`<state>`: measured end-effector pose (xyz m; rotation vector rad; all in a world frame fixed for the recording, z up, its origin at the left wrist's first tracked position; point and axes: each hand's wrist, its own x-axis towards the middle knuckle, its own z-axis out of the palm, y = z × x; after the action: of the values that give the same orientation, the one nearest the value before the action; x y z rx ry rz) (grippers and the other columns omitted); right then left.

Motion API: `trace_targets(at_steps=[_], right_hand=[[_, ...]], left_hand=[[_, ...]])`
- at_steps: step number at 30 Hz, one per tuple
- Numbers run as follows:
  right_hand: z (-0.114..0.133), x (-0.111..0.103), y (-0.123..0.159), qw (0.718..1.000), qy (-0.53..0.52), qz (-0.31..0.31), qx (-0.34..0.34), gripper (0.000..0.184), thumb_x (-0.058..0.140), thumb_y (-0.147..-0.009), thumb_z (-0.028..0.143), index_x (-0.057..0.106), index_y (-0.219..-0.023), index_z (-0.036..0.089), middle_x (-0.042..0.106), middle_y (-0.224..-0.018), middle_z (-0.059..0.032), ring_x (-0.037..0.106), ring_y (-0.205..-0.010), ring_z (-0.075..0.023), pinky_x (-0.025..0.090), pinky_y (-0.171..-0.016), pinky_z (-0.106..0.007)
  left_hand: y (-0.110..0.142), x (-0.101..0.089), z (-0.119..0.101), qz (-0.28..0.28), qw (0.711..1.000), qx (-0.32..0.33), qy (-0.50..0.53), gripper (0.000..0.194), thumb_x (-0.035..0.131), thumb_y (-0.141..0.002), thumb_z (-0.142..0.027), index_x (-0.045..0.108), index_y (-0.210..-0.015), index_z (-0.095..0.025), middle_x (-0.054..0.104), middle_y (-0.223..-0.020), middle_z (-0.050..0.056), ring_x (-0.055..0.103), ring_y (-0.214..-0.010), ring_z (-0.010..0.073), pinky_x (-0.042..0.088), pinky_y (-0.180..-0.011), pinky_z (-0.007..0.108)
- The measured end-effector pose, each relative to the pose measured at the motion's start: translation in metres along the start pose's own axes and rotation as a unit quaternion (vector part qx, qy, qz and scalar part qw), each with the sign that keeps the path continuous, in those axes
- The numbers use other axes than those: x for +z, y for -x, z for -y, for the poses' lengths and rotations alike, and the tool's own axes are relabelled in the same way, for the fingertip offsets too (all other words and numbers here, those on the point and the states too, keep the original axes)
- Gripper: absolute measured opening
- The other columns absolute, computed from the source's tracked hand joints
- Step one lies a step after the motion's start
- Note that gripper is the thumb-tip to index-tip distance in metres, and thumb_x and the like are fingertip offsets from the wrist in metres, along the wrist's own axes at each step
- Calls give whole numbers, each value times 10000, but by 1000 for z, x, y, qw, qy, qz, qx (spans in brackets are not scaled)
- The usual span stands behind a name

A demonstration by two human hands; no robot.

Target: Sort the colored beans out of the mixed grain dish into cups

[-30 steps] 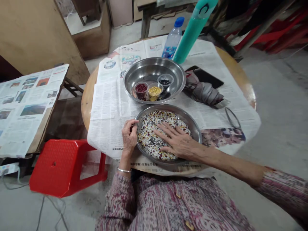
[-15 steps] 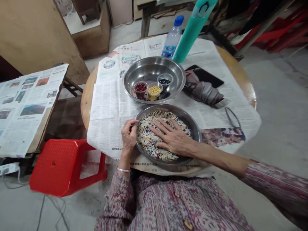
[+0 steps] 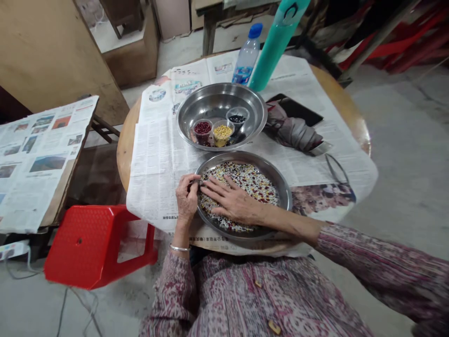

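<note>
Close to the table's front edge is a shallow steel basin [image 3: 286, 194] holding a layer of mixed beans and white grains [image 3: 257, 185]. My left hand [image 3: 186, 196] grips the basin's left rim, thumb and fingers closed on it. Flat on the mix lies my right hand [image 3: 236, 202], fingers spread and pointing left, their tips near the left wall. Behind stands a wider steel bowl [image 3: 189, 100] with three clear cups inside: a cup of red beans [image 3: 202, 130], a cup of yellow beans [image 3: 223, 132] and a cup of black beans [image 3: 237, 117].
Newspaper [image 3: 150, 164] covers the round table. A water bottle [image 3: 246, 56] and a teal flask [image 3: 277, 49] stand behind the bowl. To its right lie a folded grey umbrella [image 3: 294, 133] and a dark flat case [image 3: 305, 111]. A red stool [image 3: 80, 243] stands at left.
My right hand has swept left across the mix, from the middle to the left side of the basin. My left hand has stayed on the rim.
</note>
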<state>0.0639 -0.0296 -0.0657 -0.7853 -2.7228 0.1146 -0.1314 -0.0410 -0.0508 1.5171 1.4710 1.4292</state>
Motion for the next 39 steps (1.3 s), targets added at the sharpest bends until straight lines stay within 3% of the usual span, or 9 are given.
trace_targets(at_steps=[5, 11, 15, 19, 23, 27, 32, 36, 39], right_hand=[[1, -10, 20, 998, -5, 13, -68, 655, 407, -1040, 477, 283, -1619, 198, 479, -1593, -99, 329, -1529, -287, 143, -1258, -612], [-33, -9, 30, 996, 63, 8, 61, 753, 377, -1035, 528, 106, -1660, 210, 380, -1643, -156, 343, -1516, -347, 178, -1212, -673], [-33, -14, 35, 990, 85, 5, 113, 776, 351, -1036, 538, 81, -1661, 165, 444, -1595, -196, 412, -1470, -371, 253, -1185, -650], [-25, -40, 46, 985, 97, -4, 146, 687, 348, -1042, 495, 259, -1618, 132, 478, -1563, -213, 457, -1427, -373, 373, -1126, -582], [-26, -58, 67, 978, 88, 41, 185, 616, 389, -1021, 538, 473, -1487, 143, 687, -1239, -187, 672, -1039, -322, 541, -857, -449], [-11, -48, 70, 987, -3, 51, 151, 462, 426, -1034, 411, 497, -1432, 187, 680, -1112, -117, 673, -932, -236, 553, -760, -342], [17, -31, 30, 988, -122, 62, 74, 269, 425, -998, 145, 607, -1192, 188, 641, -969, -71, 632, -815, -169, 516, -705, -279], [-1, -31, 7, 989, -98, 52, 102, 319, 463, -911, 35, 637, -1133, 185, 644, -1013, -95, 634, -910, -201, 513, -749, -295], [-26, -34, 12, 985, -43, 39, 164, 283, 467, -916, 57, 657, -1078, 190, 657, -1014, -108, 645, -915, -220, 516, -761, -313]], left_hand=[[0, 0, 1, 0, 1000, 1, -10, 175, 517, -938, -182, 688, -969, -211, 693, -1019, 47, 640, -997, 188, 504, -928, 308], [0, 1, 1, -1, 1000, 5, -4, 210, 516, -906, -121, 692, -968, -218, 691, -1012, 47, 636, -991, 188, 505, -922, 317], [0, 1, 1, -3, 1000, 5, 2, 207, 517, -899, -117, 689, -963, -214, 684, -1002, 44, 633, -986, 189, 500, -923, 321], [0, 2, 0, -4, 1000, 1, 2, 207, 516, -897, -120, 689, -959, -215, 683, -993, 42, 631, -972, 187, 500, -895, 313], [0, 2, 0, -4, 1000, 8, 5, 213, 519, -889, -109, 691, -956, -216, 686, -993, 42, 632, -972, 189, 497, -906, 321], [0, 1, 1, -3, 1000, 7, 7, 216, 522, -891, -100, 692, -959, -213, 687, -1004, 40, 635, -987, 187, 497, -927, 325], [0, 1, 3, -3, 1000, 13, -5, 219, 519, -898, -103, 693, -973, -214, 694, -1017, 39, 633, -993, 178, 501, -932, 315], [0, 1, 2, -5, 1000, 7, -3, 208, 517, -902, -117, 692, -968, -207, 691, -1009, 43, 635, -990, 180, 499, -936, 310], [1, 1, 0, -6, 1000, -3, 4, 202, 519, -898, -117, 691, -958, -204, 693, -1004, 43, 638, -994, 182, 496, -949, 311]])
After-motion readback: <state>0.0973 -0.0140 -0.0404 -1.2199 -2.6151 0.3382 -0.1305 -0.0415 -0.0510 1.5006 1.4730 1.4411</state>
